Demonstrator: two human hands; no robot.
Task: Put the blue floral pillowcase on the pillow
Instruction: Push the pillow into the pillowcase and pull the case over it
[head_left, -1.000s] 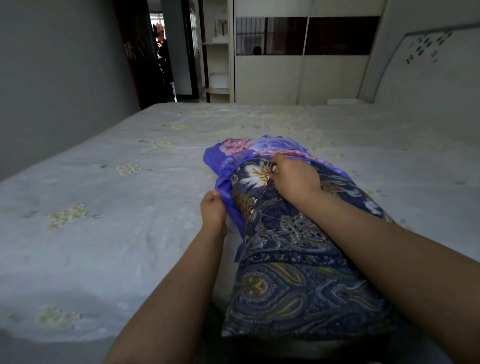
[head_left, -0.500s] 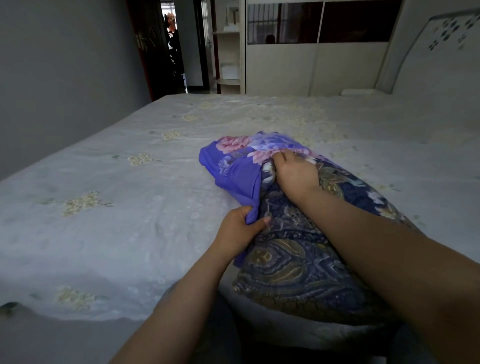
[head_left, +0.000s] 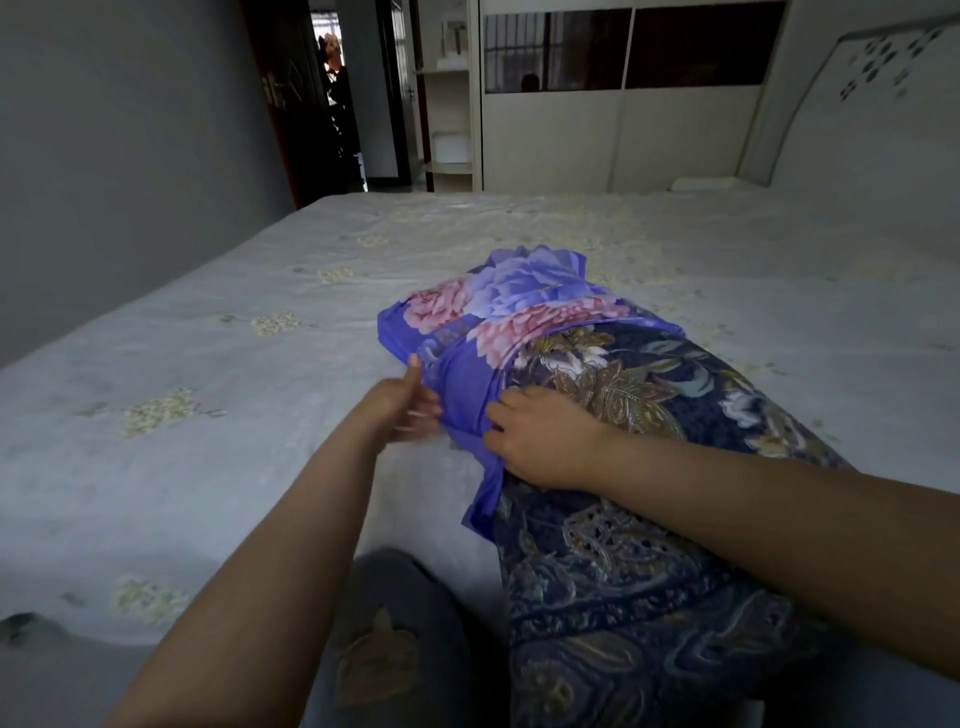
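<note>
Pillow (head_left: 649, 519) lying lengthwise on the bed (head_left: 208, 364), near end at the lap, far end pointing toward the wardrobe (head_left: 623, 130). Dark paisley cover on it. Blue floral pillowcase (head_left: 498, 317) bunched over the pillow's far end only; most of the pillow uncovered.

Right hand (head_left: 545, 436) on top of the pillow at the pillowcase's open edge, fingers curled into the blue hem, gripping it. Left hand (head_left: 402, 405) at the pillow's left side on the same hem, thumb up; blurred, so cannot tell whether those fingers have actually closed on the fabric or are only touching it.

Judged early stage: far corners seated or nearly so, hem to be drawn down the full length toward the lap.

Doing this step well:
- Get a firm left-side pinch on the hem before pulling; a one-sided pull would likely skew the case and jam it on the pillow's edge.
- Keep the two grips on opposite sides of the pillow, hem held open, not twisted.
- Pull toward the lap in short, even strokes, alternating or together, smoothing the bunched folds at the far end forward as slack appears.
- Lift the pillow slightly off the bed so the underside fabric slides too, not just the top layer.
- Check the far corners stay filled; re-seat if the case rides off.

Main risk: fabric dragging on the patterned cover and wadding up under the right hand.
</note>
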